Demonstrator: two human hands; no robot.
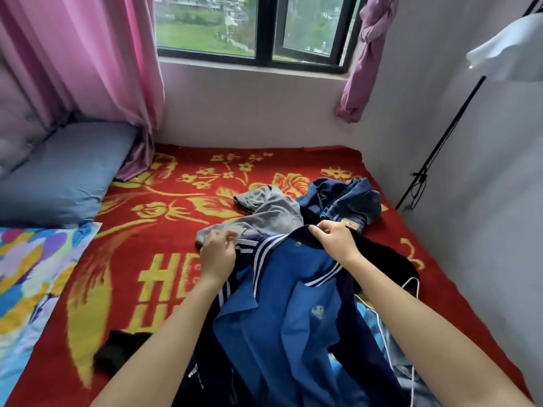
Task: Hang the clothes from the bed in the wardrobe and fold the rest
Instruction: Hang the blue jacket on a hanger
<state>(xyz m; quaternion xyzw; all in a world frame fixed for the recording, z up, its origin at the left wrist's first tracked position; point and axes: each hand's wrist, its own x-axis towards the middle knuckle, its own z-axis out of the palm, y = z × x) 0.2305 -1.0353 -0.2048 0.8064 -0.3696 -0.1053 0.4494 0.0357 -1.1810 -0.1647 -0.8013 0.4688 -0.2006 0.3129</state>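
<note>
Bed: red blanket, my clothes heaped on it.
Blue jacket: on the bed's near half, spread out for hanging.
Right hand: pinches the jacket's dark edge to lift it.
Left hand: at its striped sleeve; I cannot tell the grip.

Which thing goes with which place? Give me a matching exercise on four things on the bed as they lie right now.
Things:
1 blue jacket
2 grey garment
3 jeans
4 pillow

Places:
A crumpled at the far right of the bed
B at the bed's left side
C collar pinched by the right hand
D just beyond the left hand

Pairs: 1-C, 2-D, 3-A, 4-B
</note>
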